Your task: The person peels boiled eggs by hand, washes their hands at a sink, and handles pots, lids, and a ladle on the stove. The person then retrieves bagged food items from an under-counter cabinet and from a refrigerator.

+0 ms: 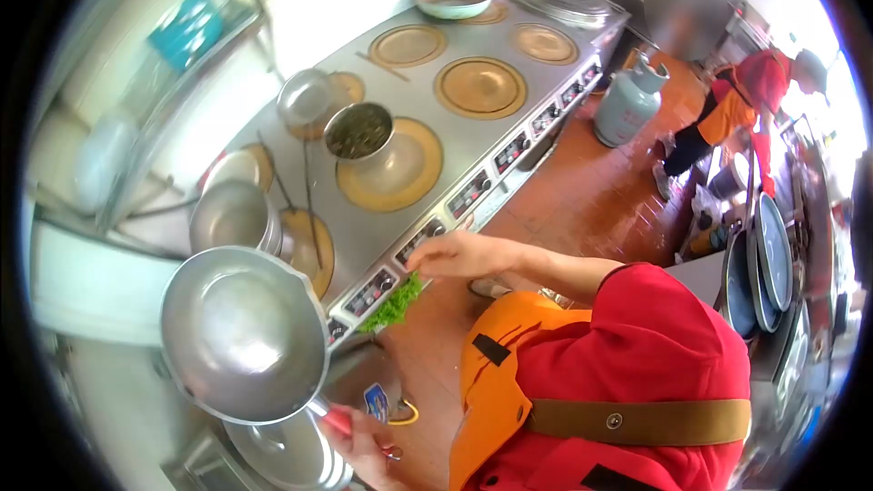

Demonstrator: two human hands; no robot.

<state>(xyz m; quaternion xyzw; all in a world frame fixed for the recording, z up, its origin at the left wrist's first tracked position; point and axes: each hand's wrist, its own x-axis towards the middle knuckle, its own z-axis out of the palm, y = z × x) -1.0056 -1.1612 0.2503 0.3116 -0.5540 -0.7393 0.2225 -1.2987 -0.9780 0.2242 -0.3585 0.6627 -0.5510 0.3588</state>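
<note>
The left hand's fingers grip the red handle of the pan, its bowl beyond them at the near end of the stove; the right hand's fingers, loosely open, are by the stove's knobs; lettering on the gas cylinder beside the stove is unreadable

A many-plate cooktop marks this commercial kitchen.

Silver pan, red handle, orange apron
</note>
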